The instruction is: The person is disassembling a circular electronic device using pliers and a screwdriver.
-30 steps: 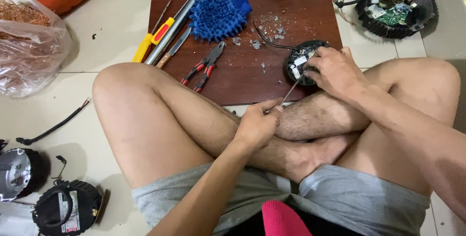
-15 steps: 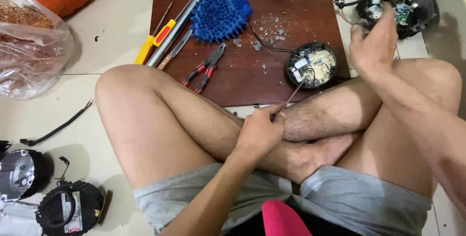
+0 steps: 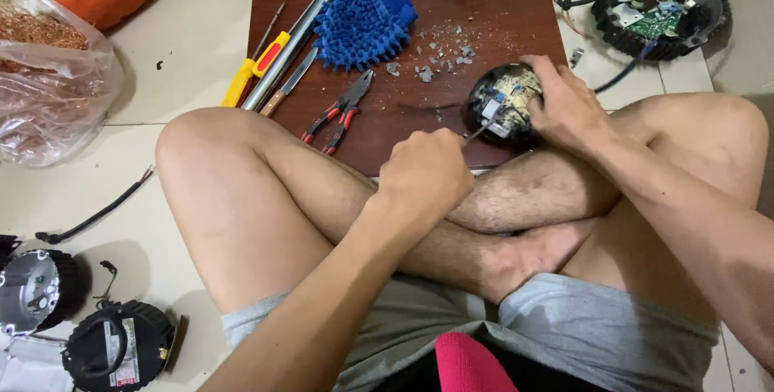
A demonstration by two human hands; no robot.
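Left grip [image 3: 427,173] fisted on thin tool [image 3: 482,129]; right hand [image 3: 564,106] clasps round black housing [image 3: 504,106]; pliers [image 3: 339,112], debris [image 3: 439,58] beside

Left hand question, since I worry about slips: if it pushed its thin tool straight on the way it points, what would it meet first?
Probably the small black round device: the left hand aims the tool tip into its open innards, with the right hand just beyond.

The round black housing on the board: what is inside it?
Inside the round black housing show pale components, bits of wire and the tip of the tool held by the left hand. The right hand covers its right side.
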